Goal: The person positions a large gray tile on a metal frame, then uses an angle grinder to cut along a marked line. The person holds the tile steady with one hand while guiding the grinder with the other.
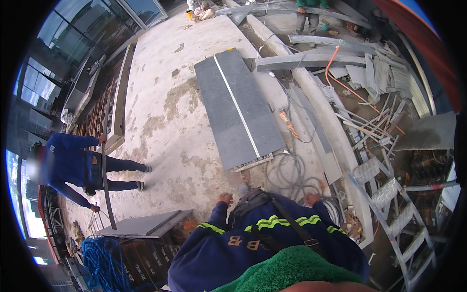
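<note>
My left hand [224, 198] hangs in front of my body with its fingers curled, and nothing shows in it. On the other side my right hand [311, 198] is also loosely closed, above coiled grey cables [292, 171]; I see nothing in its fingers. Ahead of me lies a long dark grey panel [233, 107] with a white strip along its length. It is raised on a support whose near end shows. Both hands are apart from the panel.
A co-worker [73, 163] at left holds a long, thin grey strip [105, 187]. Blue rope [102, 260] and a grey slab [143, 225] lie near left. A metal ladder [389, 199] and scrap metal pieces [384, 78] are at right. Another person [309, 19] stands far off.
</note>
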Demonstrator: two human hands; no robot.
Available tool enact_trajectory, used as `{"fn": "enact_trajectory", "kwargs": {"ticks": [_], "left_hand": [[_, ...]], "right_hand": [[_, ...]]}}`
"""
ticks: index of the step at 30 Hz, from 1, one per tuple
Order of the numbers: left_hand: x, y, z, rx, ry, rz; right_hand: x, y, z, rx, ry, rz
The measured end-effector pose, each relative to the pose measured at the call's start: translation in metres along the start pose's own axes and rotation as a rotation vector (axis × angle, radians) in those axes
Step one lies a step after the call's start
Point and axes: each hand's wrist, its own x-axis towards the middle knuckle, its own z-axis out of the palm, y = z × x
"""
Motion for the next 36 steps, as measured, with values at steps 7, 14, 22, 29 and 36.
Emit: {"fn": "enact_trajectory", "kwargs": {"ticks": [7,14,22,29,36], "left_hand": [[-0.006,0.011,-0.002,0.125,0.023,0.075],[0.014,0.084,-0.086,0.43,0.222,0.246],[-0.071,0.398,-0.363,0.382,0.875,0.565],[-0.162,0.492,-0.369,0.382,0.633,0.337],[-0.108,0.489,-0.398,0.29,0.582,0.268]], "right_hand": [[0.021,0.061,0.006,0.377,-0.17,0.213],[0.018,0.047,0.007,0.13,-0.041,0.025],[0.003,-0.046,-0.006,0.434,0.175,0.469],[0.018,-0.018,0.002,0.616,0.098,0.306],[-0.004,0.032,0.015,0.371,-0.294,-0.026]]}}
